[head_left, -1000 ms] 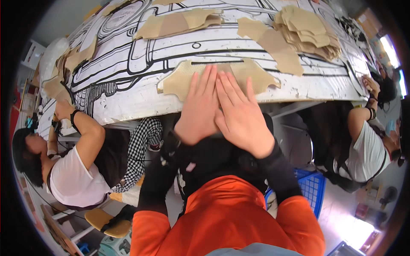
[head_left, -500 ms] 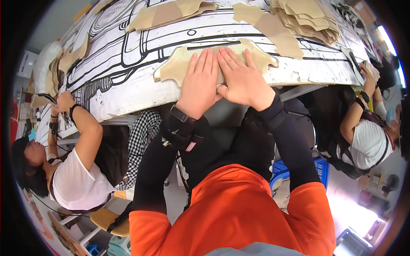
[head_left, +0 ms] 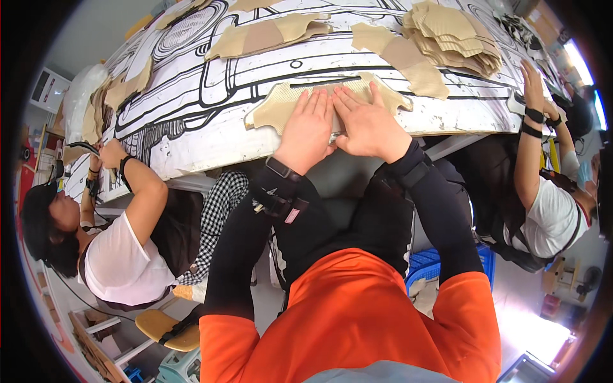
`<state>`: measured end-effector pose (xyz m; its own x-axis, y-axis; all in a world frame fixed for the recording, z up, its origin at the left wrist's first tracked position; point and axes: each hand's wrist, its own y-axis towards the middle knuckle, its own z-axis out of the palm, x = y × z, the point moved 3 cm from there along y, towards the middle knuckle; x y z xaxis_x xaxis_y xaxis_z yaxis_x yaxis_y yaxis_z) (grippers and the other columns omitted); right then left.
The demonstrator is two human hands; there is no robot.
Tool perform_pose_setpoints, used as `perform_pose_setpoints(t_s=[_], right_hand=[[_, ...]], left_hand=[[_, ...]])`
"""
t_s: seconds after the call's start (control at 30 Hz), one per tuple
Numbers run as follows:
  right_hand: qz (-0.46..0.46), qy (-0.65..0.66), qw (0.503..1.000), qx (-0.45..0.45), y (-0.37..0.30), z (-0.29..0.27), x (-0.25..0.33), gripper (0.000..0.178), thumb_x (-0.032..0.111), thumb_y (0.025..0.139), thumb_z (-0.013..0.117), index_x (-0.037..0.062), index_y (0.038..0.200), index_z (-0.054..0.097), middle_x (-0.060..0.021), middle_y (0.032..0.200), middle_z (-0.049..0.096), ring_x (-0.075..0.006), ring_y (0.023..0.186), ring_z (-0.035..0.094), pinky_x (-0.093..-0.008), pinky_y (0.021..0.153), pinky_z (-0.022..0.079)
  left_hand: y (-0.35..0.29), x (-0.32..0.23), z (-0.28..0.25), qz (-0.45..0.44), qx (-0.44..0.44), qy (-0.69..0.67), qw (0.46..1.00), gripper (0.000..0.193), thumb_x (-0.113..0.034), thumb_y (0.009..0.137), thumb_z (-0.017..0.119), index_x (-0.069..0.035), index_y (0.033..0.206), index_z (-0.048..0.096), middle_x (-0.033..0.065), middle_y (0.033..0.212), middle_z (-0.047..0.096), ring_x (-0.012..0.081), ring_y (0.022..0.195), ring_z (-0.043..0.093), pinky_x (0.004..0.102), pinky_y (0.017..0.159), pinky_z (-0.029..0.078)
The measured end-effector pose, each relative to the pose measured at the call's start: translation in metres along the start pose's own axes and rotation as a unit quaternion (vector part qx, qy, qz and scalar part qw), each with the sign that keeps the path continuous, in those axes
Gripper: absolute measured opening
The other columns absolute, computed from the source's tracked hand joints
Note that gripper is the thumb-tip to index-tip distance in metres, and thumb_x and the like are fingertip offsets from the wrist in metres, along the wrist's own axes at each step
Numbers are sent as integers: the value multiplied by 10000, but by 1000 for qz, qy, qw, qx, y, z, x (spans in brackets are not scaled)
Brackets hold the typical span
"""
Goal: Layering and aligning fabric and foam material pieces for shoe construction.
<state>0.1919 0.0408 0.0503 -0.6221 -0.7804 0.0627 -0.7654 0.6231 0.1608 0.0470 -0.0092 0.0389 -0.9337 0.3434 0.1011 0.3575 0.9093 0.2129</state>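
Observation:
A beige mesh fabric piece (head_left: 271,107) with a browner middle lies at the table's near edge, its two ends spreading out to either side. My left hand (head_left: 305,133) rests flat on its middle, fingers stretched away from me. Beside it my right hand (head_left: 371,126) lies flat too, fingers extended and thumb toward the left hand. The fingertips of both are close to a dark, narrow strip (head_left: 325,82) along the piece's far side. Palms and fingers hide the centre of the fabric.
Beyond lie more fabric pieces (head_left: 268,37), a single piece (head_left: 408,60) and a stacked pile (head_left: 450,38). The tabletop (head_left: 191,150) bears black line drawings. Co-workers sit at left (head_left: 128,255) and right (head_left: 552,217). A blue basket (head_left: 486,262) stands by my right side.
The view has shifted slightly. My hands stay flat on the fabric, nearly in the same place. The right-hand co-worker has raised a hand above the table.

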Motion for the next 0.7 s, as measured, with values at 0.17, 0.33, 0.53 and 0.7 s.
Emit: perform_pose_setpoints(t_s=[0.17,0.33,0.53,0.7], right_hand=[[-35,-48,997,-57,-18,-4,22,790,349,804,593,-101,1446,501,-243,1516,515,-321,1462,449,-596,1254,183],[-21,0,995,-95,-25,5,15,761,370,844,571,-123,1422,522,-268,1477,541,-363,1443,460,-604,1253,168],[-20,-38,996,-80,-39,2,38,710,333,865,559,-111,1419,530,-254,1452,565,-350,1453,445,-592,1263,148],[0,-35,993,-109,-59,-4,45,705,302,875,606,-112,1435,501,-262,1477,530,-370,1452,433,-563,1266,175]], left_hand=[[-2,-7,-2,-32,-7,19,999,903,-323,750,795,107,1466,450,270,1528,467,355,1475,410,476,1263,247],[0,-18,13,-49,-55,110,991,718,-211,855,652,104,1468,449,274,1520,475,367,1469,413,488,1266,237],[-24,-22,18,-48,-83,72,993,612,-213,931,547,79,1466,480,269,1492,509,377,1445,443,501,1264,243],[-16,-38,10,-85,-31,163,982,662,-202,911,590,76,1493,439,265,1516,487,364,1466,418,484,1270,234]])
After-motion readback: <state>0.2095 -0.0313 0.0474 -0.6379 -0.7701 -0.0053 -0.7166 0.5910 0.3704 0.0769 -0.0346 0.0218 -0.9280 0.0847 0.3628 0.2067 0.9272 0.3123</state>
